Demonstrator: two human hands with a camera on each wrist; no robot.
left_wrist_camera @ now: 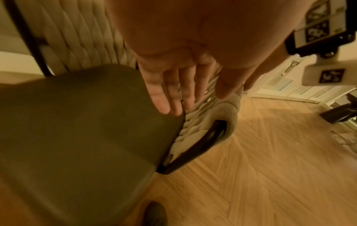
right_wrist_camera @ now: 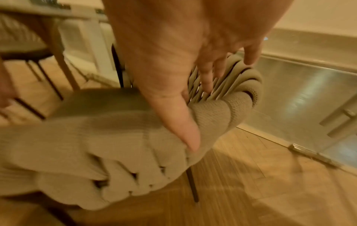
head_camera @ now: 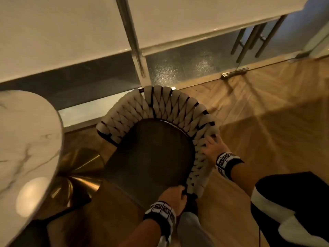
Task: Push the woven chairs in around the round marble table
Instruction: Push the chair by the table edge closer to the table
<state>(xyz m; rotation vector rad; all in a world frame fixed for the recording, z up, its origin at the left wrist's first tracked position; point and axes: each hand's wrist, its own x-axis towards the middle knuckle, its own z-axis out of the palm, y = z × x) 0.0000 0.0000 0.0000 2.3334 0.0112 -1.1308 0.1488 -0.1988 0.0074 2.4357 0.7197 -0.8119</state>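
Standing well to the left of both grips, the round marble table (head_camera: 26,138) is seen with its gold base (head_camera: 80,173) exposed; the woven chair (head_camera: 160,111) is judged not yet pushed in, its dark seat (head_camera: 151,154) wholly clear of the tabletop. The near end of the woven arm is gripped by the left hand (head_camera: 173,195), though in the wrist view the fingers (left_wrist_camera: 173,91) appear nearly straight. Further right, the backrest is pressed by the spread right hand (head_camera: 211,148). Other chairs cannot be judged.
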